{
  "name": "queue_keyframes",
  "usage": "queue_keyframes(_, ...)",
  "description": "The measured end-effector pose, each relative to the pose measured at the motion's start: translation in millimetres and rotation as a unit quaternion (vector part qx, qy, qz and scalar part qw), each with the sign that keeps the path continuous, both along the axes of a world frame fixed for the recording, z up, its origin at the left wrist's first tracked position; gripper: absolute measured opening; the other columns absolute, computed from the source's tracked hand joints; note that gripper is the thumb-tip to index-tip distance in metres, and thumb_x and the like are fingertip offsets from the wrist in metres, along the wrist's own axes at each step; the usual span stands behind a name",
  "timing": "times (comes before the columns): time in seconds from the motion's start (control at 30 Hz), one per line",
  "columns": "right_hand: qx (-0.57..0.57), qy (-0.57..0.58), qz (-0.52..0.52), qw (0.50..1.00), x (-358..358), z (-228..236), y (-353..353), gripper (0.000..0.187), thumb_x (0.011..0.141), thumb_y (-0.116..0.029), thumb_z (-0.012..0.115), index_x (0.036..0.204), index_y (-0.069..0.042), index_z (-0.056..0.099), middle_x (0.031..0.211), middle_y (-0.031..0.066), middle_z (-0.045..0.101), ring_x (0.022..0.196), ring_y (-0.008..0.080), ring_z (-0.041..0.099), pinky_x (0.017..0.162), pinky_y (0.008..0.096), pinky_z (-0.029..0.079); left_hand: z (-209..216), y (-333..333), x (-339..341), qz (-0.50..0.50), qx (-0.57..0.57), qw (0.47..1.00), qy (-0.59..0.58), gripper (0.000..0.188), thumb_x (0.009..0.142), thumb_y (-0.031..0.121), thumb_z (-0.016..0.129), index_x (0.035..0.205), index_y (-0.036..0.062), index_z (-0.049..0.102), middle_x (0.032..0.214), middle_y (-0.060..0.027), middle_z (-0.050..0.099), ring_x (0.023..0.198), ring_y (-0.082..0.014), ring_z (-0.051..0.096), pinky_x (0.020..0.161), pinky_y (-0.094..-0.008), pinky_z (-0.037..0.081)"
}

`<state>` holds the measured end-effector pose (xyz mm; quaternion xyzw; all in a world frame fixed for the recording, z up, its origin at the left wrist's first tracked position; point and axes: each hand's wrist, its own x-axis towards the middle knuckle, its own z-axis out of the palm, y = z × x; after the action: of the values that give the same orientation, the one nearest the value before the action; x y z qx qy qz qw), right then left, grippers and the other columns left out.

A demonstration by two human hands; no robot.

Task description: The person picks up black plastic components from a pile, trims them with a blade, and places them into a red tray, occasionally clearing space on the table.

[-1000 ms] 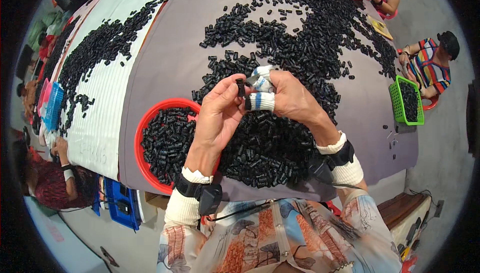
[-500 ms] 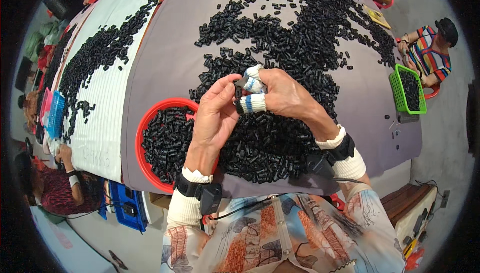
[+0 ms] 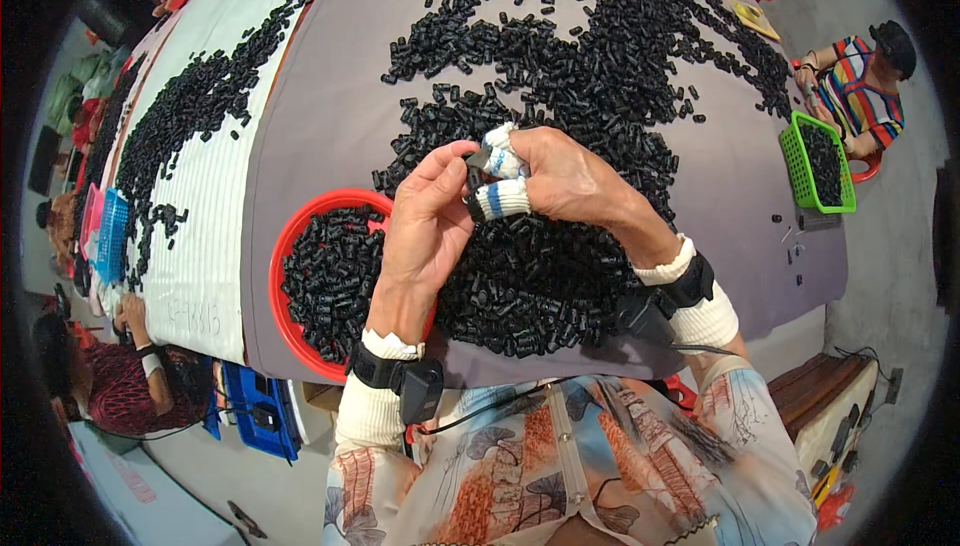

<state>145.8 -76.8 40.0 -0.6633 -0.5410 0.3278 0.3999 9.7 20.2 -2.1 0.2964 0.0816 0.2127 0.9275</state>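
While the left hand (image 3: 425,211) pinches a small black part (image 3: 474,178) at its two o'clock, long axis seemingly twelve-to-six, the curled right hand (image 3: 565,181) adjoins from three o'clock, its hold impossible to tell.

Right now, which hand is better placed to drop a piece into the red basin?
Probably the left hand: it pinches a small black piece and its wrist overlaps the red basin in view; the right hand is farther away.

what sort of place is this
Probably a small workshop for manual work: heaps of small black parts lie across the cloth-covered table, a red tub and a green basket hold more, and a person in a striped shirt is at the far right.
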Motion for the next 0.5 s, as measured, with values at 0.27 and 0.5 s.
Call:
queue_keyframes(0.27,0.022,0.006,0.012,1.000,1.9,-6.9,-2.3,0.034,0.070,-0.030,0.065,0.074,0.001,0.054,0.061,0.0120,0.054,0.055,0.0216,0.051,0.055,0.0345,0.040,-1.1,-2.9,0.2,0.011,0.014,0.999,0.027,0.027,0.088,0.011,0.054,0.111,-0.0027,0.052,0.095,-0.0058,0.059,0.088,-0.0124,0.056,0.082,-0.0276,0.047)
queue_keyframes(0.5,0.031,-0.024,0.014,0.999,0.5,-7.4,-4.1,0.034,0.072,-0.031,0.064,0.075,0.002,0.054,0.064,0.0149,0.056,0.057,0.0250,0.053,0.057,0.0366,0.042,-6.9,-3.3,0.6,-0.001,0.003,1.000,0.021,0.026,0.087,0.010,0.054,0.110,-0.0034,0.053,0.097,-0.0073,0.059,0.090,-0.0143,0.056,0.083,-0.0296,0.046)
